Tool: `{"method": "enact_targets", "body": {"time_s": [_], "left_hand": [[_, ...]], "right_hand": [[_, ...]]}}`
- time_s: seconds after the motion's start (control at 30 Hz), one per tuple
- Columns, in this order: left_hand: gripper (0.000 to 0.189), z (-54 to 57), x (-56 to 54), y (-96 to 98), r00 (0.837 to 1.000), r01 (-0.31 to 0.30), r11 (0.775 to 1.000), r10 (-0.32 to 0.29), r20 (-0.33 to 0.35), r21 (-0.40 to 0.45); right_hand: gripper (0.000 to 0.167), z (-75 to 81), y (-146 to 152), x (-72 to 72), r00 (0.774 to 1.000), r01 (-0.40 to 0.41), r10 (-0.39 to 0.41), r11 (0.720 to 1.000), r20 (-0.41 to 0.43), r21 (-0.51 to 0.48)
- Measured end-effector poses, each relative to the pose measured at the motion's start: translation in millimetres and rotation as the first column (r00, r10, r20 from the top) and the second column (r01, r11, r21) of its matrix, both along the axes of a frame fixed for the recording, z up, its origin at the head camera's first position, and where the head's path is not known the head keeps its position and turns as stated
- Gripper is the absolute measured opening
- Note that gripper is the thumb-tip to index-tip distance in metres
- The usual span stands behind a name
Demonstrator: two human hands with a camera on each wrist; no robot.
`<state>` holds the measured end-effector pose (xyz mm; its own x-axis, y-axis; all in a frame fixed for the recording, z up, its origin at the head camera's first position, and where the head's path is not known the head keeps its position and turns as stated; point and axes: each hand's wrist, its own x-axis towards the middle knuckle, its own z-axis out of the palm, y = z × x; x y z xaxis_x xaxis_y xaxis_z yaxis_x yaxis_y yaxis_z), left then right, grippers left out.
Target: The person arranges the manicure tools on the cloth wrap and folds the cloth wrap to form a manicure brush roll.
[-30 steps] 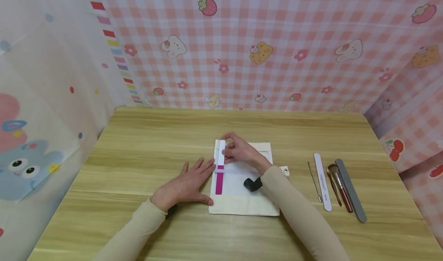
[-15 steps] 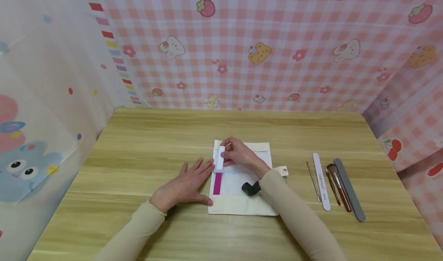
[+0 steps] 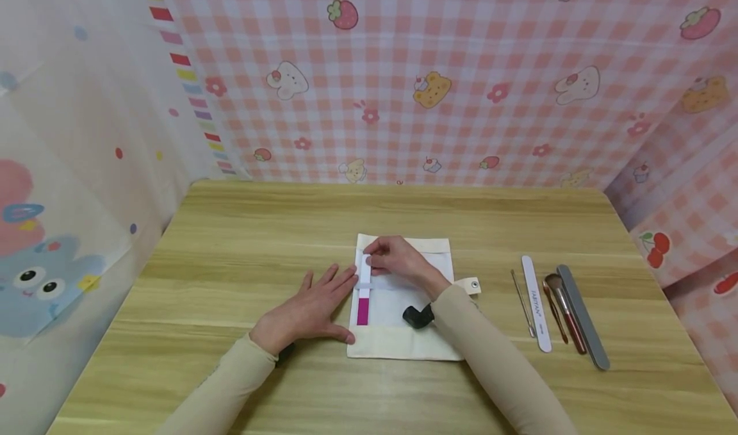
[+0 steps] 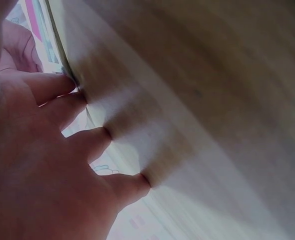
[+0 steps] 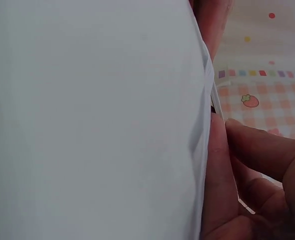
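A cream fabric pouch [image 3: 403, 343] lies unfolded on the table, with a white lining, a thin elastic band across it and a snap tab [image 3: 471, 286] at its right side. A white-and-magenta nail file [image 3: 364, 287] runs under the band along the left side, its lower end hidden in the bottom pocket. My right hand [image 3: 398, 260] pinches the file's upper white part between thumb and fingers; the right wrist view shows this hand [image 5: 257, 170] beside the white lining [image 5: 97, 120]. Spread flat, my left hand [image 3: 308, 307] rests on the table, fingertips at the pouch's left edge.
To the right lie a slim metal tool [image 3: 523, 303], a lettered white nail file [image 3: 537, 303], a thin copper-coloured tool [image 3: 555, 312], a makeup brush [image 3: 567, 313] and a grey nail file [image 3: 583, 316]. A patterned curtain [image 3: 403, 127] hangs behind the wooden table [image 3: 277, 217].
My right hand has moved down toward the pouch's bottom, sliding the nail file deeper; less magenta shows and white now extends below the band. The left hand stays put.
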<state>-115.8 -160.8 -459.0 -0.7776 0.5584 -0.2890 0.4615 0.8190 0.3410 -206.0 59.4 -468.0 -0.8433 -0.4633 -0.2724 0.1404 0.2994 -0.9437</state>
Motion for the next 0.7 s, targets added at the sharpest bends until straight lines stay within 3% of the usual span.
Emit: {"method": "enact_targets", "body": {"time_s": [0.17,0.3,0.4,0.7], "left_hand": [[0.114,-1.7,0.4,-1.2,1.000,0.002,1.000,-0.002,-0.004,0.001],[0.113,-1.7,-1.0,0.9,1.000,0.010,1.000,-0.010,-0.006,-0.005],[0.114,-1.1,-1.5,2.4,1.000,0.007,1.000,-0.007,0.001,-0.001],[0.101,-2.2,2.4,-2.1,0.995,0.082,0.996,-0.078,-0.067,0.045]], "right_hand": [[0.019,1.0,-1,-0.2,0.996,-0.010,0.018,0.996,-0.088,0.089],[0.022,4.3,3,-0.2,0.971,-0.011,0.068,0.971,-0.231,0.240],[0.028,8.6,7,1.1,0.952,-0.016,0.110,0.949,-0.284,0.315],[0.033,28.6,39,10.7,0.936,-0.010,0.112,0.956,-0.334,0.292]]}}
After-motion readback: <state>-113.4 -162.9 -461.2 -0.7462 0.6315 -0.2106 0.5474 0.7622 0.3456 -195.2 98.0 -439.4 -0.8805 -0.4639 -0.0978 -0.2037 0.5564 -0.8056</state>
